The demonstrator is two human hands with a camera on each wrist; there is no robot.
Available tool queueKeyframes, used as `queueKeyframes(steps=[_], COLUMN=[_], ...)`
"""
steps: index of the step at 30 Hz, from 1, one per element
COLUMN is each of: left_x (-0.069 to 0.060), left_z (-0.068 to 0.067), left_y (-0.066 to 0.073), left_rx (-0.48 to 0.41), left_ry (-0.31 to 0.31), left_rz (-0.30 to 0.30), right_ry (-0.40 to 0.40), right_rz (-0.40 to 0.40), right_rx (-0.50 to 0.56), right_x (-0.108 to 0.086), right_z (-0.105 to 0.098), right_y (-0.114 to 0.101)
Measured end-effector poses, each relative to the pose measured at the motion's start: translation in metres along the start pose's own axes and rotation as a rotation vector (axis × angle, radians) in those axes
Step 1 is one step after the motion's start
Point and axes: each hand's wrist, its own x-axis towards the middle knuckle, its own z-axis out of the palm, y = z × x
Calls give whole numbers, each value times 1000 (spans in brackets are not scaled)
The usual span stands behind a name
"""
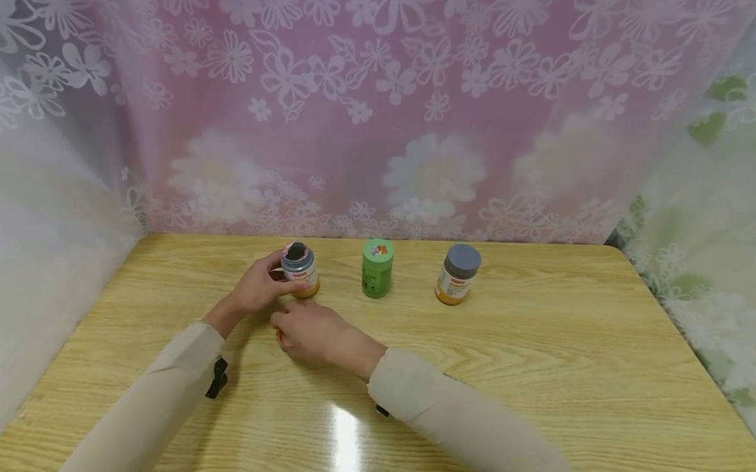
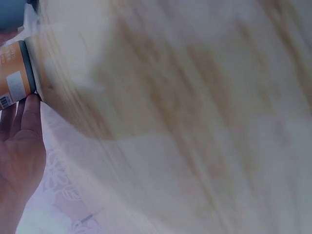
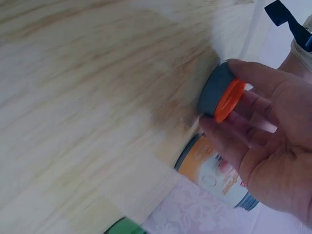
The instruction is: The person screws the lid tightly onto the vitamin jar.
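Observation:
An uncapped jar (image 1: 300, 275) with a grey neck, a white label and an orange lower part stands on the table at left; torn foil rims its dark mouth. My left hand (image 1: 260, 287) grips it, thumb in front and fingers behind. In the left wrist view the jar (image 2: 13, 73) shows only at the left edge, beside the left hand (image 2: 22, 156). Just in front of the jar, my right hand (image 1: 315, 331) pinches a grey screw lid (image 3: 214, 90) with an orange inside, at the table surface. The head view mostly hides this lid behind the hand.
A green canister (image 1: 377, 269) stands right of the held jar. Farther right is a similar jar (image 1: 458, 275) with its grey lid on. A pink flowered curtain (image 1: 369, 124) hangs behind the wooden table (image 1: 536, 353).

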Motion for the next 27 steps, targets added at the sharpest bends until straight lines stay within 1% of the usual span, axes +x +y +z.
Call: queueKeyframes(steps=[3,6,8,10,13,16,19,23,27], left_x=[-2,-2,-1,0,1,0,-1,-2,-3], left_z=[0,0,0,-1,-2,-3,-4,-5,-5], left_y=[-2,-4,-5,-4,-5,-7,-8,-8,-8], left_rx=[0,1,0,-5,-8,-9,0,19,54], left_ry=[0,2,4,0,-4,-6,-9,-22,-24], left_rz=[1,-6,-3,4,16,14,11,29,79], right_ry=[-10,-49,-80,-108,-132,-131,-120,-88,-32], right_rz=[-28,-37,-27,-13,-20,-43,-43,-33,-42], right_rx=[58,93,98,125,199,308,392,445,469], right_x=[-4,-10,-13,-16,-20,-23,-25,-25,-24], right_z=[-2,-9,-17,-27,-43,-58,-72,-85,-92], right_y=[4,8,11,14,18,21,23,25,28])
